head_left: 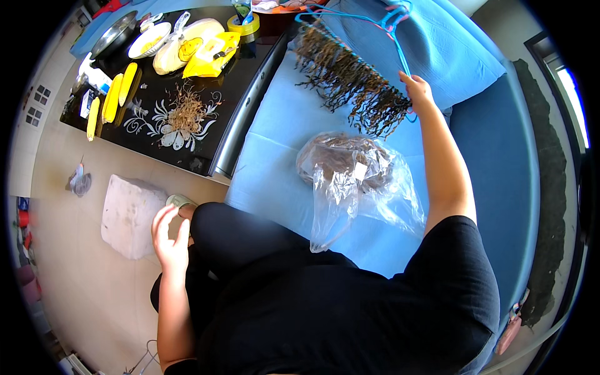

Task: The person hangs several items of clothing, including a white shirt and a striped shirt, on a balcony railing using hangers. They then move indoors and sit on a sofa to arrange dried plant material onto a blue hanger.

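Note:
My right hand is stretched out over the blue sofa, gripping a blue clothes hanger hung with a thick fringe of brown braided hair strands. A clear plastic bag with more brown hair inside lies on the blue sofa cushion just below the fringe. My left hand hangs beside my knee with its fingers apart, holding nothing, close to a white block on the floor.
A black glossy table at left carries a loose pile of brown strands, yellow combs, a yellow packet, bowls and tape. A small crumpled bag lies on the beige floor.

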A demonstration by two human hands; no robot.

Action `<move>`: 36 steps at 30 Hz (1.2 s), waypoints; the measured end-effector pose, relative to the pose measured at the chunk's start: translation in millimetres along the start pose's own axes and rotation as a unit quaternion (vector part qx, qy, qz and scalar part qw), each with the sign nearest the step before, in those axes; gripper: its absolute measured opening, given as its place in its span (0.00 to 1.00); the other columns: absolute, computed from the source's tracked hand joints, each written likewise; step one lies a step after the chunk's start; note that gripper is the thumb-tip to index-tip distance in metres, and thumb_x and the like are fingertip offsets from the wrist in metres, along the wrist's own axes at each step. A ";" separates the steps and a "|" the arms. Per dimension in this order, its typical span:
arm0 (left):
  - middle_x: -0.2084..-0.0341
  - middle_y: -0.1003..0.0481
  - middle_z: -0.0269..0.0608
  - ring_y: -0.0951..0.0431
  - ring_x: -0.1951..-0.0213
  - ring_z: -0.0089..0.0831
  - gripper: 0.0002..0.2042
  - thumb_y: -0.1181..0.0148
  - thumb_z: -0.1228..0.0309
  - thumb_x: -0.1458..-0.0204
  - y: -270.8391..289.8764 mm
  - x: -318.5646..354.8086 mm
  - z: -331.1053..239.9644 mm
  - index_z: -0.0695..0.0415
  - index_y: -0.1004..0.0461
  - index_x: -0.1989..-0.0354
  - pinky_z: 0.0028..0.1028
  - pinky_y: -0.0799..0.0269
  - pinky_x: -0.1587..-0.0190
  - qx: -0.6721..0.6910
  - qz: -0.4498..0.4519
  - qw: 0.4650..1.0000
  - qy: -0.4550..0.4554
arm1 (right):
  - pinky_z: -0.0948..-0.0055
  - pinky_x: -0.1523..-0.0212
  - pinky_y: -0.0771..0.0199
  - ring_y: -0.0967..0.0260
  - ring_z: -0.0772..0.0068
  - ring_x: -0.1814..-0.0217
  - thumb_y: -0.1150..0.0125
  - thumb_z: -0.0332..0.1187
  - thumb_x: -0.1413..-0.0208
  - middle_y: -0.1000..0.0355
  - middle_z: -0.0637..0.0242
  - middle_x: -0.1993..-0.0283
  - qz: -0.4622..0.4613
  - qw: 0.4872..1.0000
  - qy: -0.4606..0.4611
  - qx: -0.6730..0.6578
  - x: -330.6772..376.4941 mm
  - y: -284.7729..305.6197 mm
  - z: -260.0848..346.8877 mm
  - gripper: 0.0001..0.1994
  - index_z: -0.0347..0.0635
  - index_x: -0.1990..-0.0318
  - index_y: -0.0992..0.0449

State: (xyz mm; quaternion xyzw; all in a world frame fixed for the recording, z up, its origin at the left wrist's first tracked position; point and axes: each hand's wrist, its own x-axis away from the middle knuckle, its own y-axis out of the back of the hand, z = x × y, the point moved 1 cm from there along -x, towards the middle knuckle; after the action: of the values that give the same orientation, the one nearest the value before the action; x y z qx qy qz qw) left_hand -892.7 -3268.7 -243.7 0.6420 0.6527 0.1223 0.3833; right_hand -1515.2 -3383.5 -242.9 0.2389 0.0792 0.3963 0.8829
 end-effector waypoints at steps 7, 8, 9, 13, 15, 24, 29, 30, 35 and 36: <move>0.56 0.31 0.42 0.32 0.52 0.34 0.11 0.43 0.77 0.54 0.1 39.1 26.5 0.61 0.30 0.60 0.29 0.40 0.47 0.042 0.009 0.994 0.097 | 0.76 0.68 0.36 0.35 0.77 0.69 0.36 0.44 0.57 0.30 0.66 0.70 -0.135 0.985 0.050 0.100 -47.4 36.2 -98.2 0.22 0.38 0.58 0.27; 0.56 0.31 0.42 0.32 0.52 0.34 0.11 0.43 0.77 0.53 0.3 44.6 28.9 0.61 0.30 0.60 0.29 0.39 0.48 0.045 0.010 0.993 0.107 | 0.74 0.65 0.33 0.33 0.75 0.66 0.36 0.45 0.57 0.29 0.63 0.67 -0.174 0.972 0.061 0.143 -46.8 37.3 -102.0 0.24 0.37 0.56 0.28; 0.57 0.31 0.42 0.32 0.52 0.33 0.11 0.44 0.78 0.53 1.6 51.2 30.8 0.62 0.30 0.59 0.28 0.39 0.48 0.042 0.007 0.993 0.110 | 0.66 0.53 0.34 0.33 0.62 0.54 0.36 0.45 0.59 0.30 0.55 0.57 -0.179 0.971 0.028 0.153 -30.4 34.1 -87.9 0.29 0.38 0.51 0.31; 0.56 0.31 0.43 0.32 0.52 0.33 0.11 0.44 0.78 0.52 19.5 75.1 47.5 0.62 0.30 0.59 0.28 0.41 0.47 0.042 -0.013 0.990 0.134 | 0.60 0.43 0.44 0.44 0.51 0.42 0.37 0.44 0.58 0.37 0.53 0.46 -0.268 0.864 0.221 0.365 46.5 14.7 -33.3 0.30 0.40 0.47 0.36; 0.57 0.31 0.43 0.32 0.53 0.33 0.11 0.45 0.77 0.51 46.9 96.7 70.2 0.63 0.30 0.59 0.28 0.40 0.48 -0.026 -0.056 0.989 0.134 | 0.61 0.43 0.44 0.44 0.51 0.42 0.37 0.44 0.55 0.39 0.51 0.45 -0.051 0.913 0.335 0.229 105.5 -11.2 -13.0 0.29 0.38 0.48 0.36; 0.60 0.27 0.48 0.28 0.58 0.34 0.17 0.54 0.61 0.44 167.3 327.4 233.3 0.65 0.29 0.58 0.28 0.36 0.53 -0.161 -0.214 0.856 0.442 | 0.46 0.41 0.50 0.59 0.46 0.33 0.30 0.42 0.69 0.60 0.53 0.34 0.099 0.791 0.292 0.529 280.9 -71.7 -45.4 0.51 0.59 0.35 0.57; 0.66 0.25 0.46 0.27 0.62 0.33 0.18 0.52 0.59 0.46 119.0 408.4 258.7 0.65 0.27 0.62 0.28 0.34 0.57 -0.128 -0.098 0.827 0.538 | 0.63 0.52 0.34 0.33 0.49 0.53 0.47 0.34 0.53 0.31 0.49 0.55 0.117 0.897 0.155 0.396 213.1 -68.4 -57.1 0.25 0.48 0.44 0.39; 0.66 0.25 0.45 0.27 0.62 0.32 0.18 0.51 0.60 0.46 113.2 409.2 265.1 0.65 0.27 0.62 0.28 0.34 0.58 -0.082 -0.138 0.839 0.520 | 0.63 0.52 0.34 0.32 0.49 0.55 0.49 0.33 0.52 0.30 0.49 0.58 0.069 0.917 0.188 0.344 193.6 -64.0 -62.5 0.20 0.47 0.49 0.33; 0.66 0.26 0.41 0.28 0.63 0.27 0.16 0.50 0.62 0.46 108.2 333.9 294.7 0.65 0.28 0.62 0.26 0.35 0.58 0.084 -0.279 0.864 0.410 | 0.70 0.54 0.34 0.29 0.59 0.56 0.47 0.30 0.55 0.27 0.52 0.60 -0.014 0.947 0.219 0.233 165.9 -14.1 26.4 0.15 0.38 0.57 0.27; 0.65 0.26 0.40 0.29 0.62 0.26 0.15 0.49 0.63 0.46 115.6 304.1 289.1 0.65 0.28 0.62 0.25 0.35 0.58 0.105 -0.320 0.864 0.374 | 0.70 0.54 0.34 0.30 0.58 0.57 0.45 0.31 0.55 0.27 0.52 0.60 -0.026 0.945 0.221 0.239 171.6 -6.1 51.1 0.16 0.38 0.56 0.27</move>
State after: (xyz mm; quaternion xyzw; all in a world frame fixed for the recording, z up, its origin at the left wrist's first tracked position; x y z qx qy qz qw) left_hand -580.7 -3064.6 -468.2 0.3401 0.9257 0.1546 0.0589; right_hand -1378.7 -3278.7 -192.7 0.3474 0.3714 0.3855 0.7699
